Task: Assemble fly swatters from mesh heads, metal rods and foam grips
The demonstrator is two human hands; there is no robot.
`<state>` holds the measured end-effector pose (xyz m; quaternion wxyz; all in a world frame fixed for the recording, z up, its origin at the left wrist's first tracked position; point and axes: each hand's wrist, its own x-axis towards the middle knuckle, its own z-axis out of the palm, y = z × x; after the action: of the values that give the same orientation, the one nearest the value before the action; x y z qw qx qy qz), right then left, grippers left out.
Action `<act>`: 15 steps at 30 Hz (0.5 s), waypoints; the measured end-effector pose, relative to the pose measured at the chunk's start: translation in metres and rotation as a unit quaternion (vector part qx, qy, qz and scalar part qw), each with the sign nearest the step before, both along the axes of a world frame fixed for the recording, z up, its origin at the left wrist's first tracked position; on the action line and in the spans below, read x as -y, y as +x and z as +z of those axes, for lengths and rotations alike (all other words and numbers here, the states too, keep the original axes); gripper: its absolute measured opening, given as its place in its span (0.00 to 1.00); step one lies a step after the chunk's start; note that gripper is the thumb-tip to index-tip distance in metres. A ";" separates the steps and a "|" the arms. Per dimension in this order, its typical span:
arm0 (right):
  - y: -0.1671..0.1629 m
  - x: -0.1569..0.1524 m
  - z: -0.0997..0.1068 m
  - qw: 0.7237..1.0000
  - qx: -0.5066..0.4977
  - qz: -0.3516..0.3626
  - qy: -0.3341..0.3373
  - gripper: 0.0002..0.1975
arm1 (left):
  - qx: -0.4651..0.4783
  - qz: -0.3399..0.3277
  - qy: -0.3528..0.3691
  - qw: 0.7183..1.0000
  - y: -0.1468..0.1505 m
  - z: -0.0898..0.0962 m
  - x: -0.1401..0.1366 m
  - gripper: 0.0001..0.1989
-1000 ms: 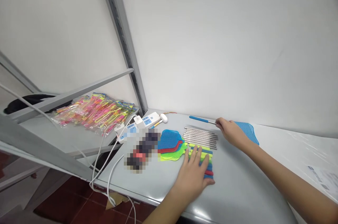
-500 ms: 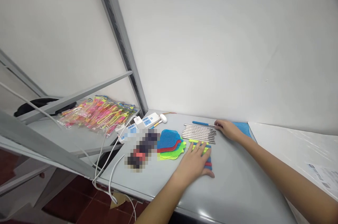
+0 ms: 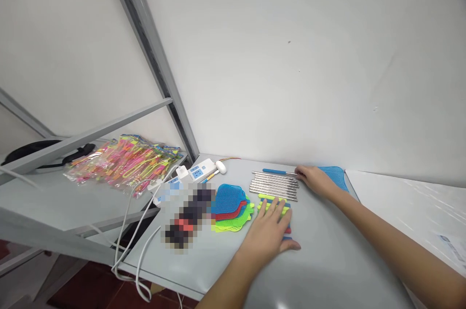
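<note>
My left hand (image 3: 267, 226) lies flat with spread fingers over a row of coloured plastic handles (image 3: 267, 197), yellow, blue and red, partly covering them. Farther back, my right hand (image 3: 313, 180) is closed around the metal rod of a fly swatter. Its blue handle (image 3: 274, 171) points left and its blue mesh head (image 3: 337, 176) shows beyond my wrist. Between my hands, several shiny metal rods (image 3: 274, 186) lie side by side. A fanned stack of mesh swatter heads (image 3: 230, 200), blue, red, green and yellow, rests left of my left hand.
White power strips (image 3: 198, 172) with cables stand at the table's back left, beside a blurred dark object (image 3: 191, 216). Bagged pink and yellow items (image 3: 134, 161) lie on the left surface behind a grey metal frame (image 3: 156, 56). A white sheet (image 3: 407, 202) covers the right side.
The view has shifted slightly, so the left-side things appear lower and farther left. Both hands stay in almost the same places, the left over the handles and the right on the swatter.
</note>
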<state>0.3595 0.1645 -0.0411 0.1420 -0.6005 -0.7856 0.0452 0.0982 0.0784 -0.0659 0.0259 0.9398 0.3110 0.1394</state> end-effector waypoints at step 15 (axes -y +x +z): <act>0.010 0.074 0.007 0.992 0.008 -0.072 0.099 0.14 | 0.027 0.010 0.056 0.998 -0.017 0.009 0.045 0.24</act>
<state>0.3694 0.0900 -0.0343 0.1971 -0.6388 -0.7422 -0.0479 0.0810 0.0333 -0.0573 -0.0194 0.9325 0.3111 0.1823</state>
